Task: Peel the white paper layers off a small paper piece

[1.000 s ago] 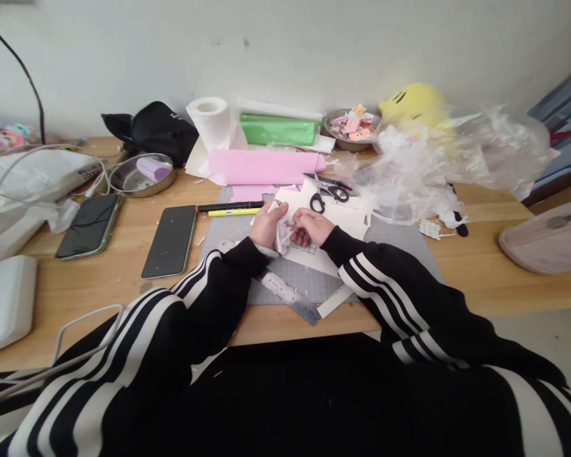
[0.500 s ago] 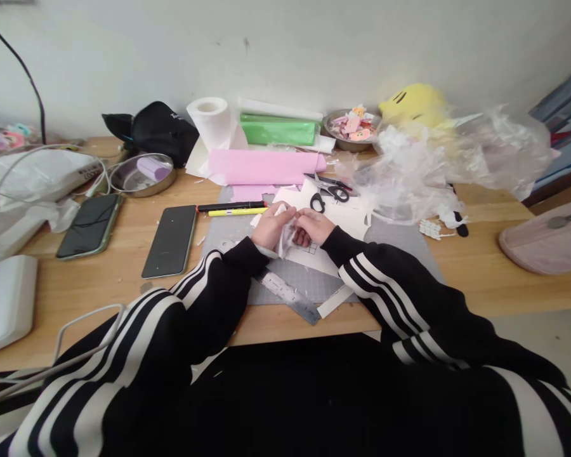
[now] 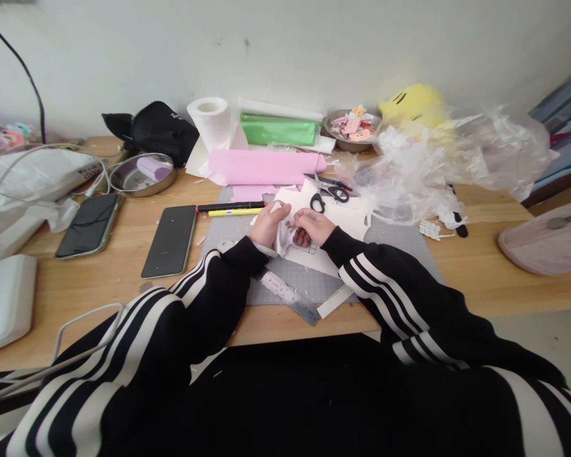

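A crumpled white tissue (image 3: 285,240) with brownish smudges hangs between my hands, over the sheet of white paper (image 3: 352,219). My left hand (image 3: 267,225) is closed on it, thumb on top. Facing it, my right hand (image 3: 314,226) is closed too, its thumb and forefinger pinched at the tissue's edge; what sits in the pinch is too small to make out. Beyond my right hand lie black-handled scissors (image 3: 333,193). A metal ruler (image 3: 290,295) lies slanted on the grey cutting mat (image 3: 266,291), nearer to me.
Left of the mat are a phone (image 3: 170,241), a second phone (image 3: 89,225) and a metal bowl (image 3: 140,184). A black marker (image 3: 231,206) and a yellow pen (image 3: 233,212) lie beside my left hand. Behind are a pink roll (image 3: 266,167), a paper roll (image 3: 209,124) and plastic bags (image 3: 409,171).
My left hand has shifted slightly left, away from my right hand. The tissue is spread more openly, and brownish smudges now show on it. My right hand has barely moved.
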### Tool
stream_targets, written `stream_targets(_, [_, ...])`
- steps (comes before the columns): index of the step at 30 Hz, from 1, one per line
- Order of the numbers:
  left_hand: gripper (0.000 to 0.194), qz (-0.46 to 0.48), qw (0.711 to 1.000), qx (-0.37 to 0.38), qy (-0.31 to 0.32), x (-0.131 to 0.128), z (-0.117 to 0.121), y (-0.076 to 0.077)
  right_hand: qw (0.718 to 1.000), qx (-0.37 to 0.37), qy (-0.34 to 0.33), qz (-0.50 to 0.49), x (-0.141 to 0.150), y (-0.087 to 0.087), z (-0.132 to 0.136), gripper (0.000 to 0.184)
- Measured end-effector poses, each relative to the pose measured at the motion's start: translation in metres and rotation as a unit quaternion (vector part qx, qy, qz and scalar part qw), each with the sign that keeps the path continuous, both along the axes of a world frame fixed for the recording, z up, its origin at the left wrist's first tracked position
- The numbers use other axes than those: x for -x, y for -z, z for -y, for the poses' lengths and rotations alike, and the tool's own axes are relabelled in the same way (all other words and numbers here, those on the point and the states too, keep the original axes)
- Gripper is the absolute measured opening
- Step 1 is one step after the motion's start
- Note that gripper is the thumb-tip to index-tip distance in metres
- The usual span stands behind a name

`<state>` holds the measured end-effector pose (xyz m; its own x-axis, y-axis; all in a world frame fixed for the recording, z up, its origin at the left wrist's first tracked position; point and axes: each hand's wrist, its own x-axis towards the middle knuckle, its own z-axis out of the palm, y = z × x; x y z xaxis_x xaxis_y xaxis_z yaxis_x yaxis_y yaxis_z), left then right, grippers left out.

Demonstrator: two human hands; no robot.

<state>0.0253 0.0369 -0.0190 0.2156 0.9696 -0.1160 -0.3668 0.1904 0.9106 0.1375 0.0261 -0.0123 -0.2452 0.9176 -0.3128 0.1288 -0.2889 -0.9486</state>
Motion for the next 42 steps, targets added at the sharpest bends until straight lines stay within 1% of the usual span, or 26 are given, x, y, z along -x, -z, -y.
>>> stream_targets(5, [0.022, -0.009, 0.999, -0.011, 0.044, -0.0010, 0.0041, -0.0010, 1.000, -0.004, 0.000, 0.004, -0.0003, 0.0000, -0.0003, 0.013])
stream_targets(7, [0.022, -0.006, 0.999, -0.011, 0.041, -0.0009, 0.0032, 0.0001, 1.000, -0.004, -0.004, 0.000, -0.0005, 0.0003, -0.0007, 0.014])
stream_targets(11, [0.023, 0.003, 1.000, -0.006, 0.016, -0.0009, 0.0002, 0.0017, 1.000, 0.002, -0.010, -0.007, -0.0003, 0.0005, -0.0011, 0.014])
stream_targets(19, [0.021, 0.014, 1.000, 0.008, -0.013, -0.0022, 0.0023, -0.0032, 1.000, 0.009, -0.010, -0.011, 0.0003, -0.0003, -0.0003, 0.014])
stream_targets(24, [0.019, 0.024, 0.999, 0.012, -0.035, -0.0015, -0.0001, -0.0002, 1.000, 0.012, -0.007, -0.008, 0.0001, -0.0004, -0.0005, 0.014])
stream_targets(29, [0.020, 0.017, 1.000, 0.003, -0.019, -0.0014, 0.0004, 0.0004, 1.000, 0.008, -0.005, -0.005, 0.0004, 0.0002, -0.0013, 0.015])
stream_targets(34, [0.023, -0.003, 0.999, -0.010, 0.030, -0.0013, 0.0030, -0.0014, 1.000, 0.002, -0.006, 0.004, 0.0005, 0.0006, -0.0010, 0.014])
stream_targets(39, [0.022, 0.004, 1.000, -0.011, 0.022, -0.0012, 0.0030, 0.0003, 1.000, -0.001, -0.017, -0.005, -0.0001, 0.0012, -0.0009, 0.016])
stream_targets(42, [0.020, 0.021, 1.000, 0.003, 0.012, -0.0018, 0.0030, -0.0005, 1.000, 0.000, -0.022, -0.009, -0.0004, 0.0012, -0.0014, 0.016])
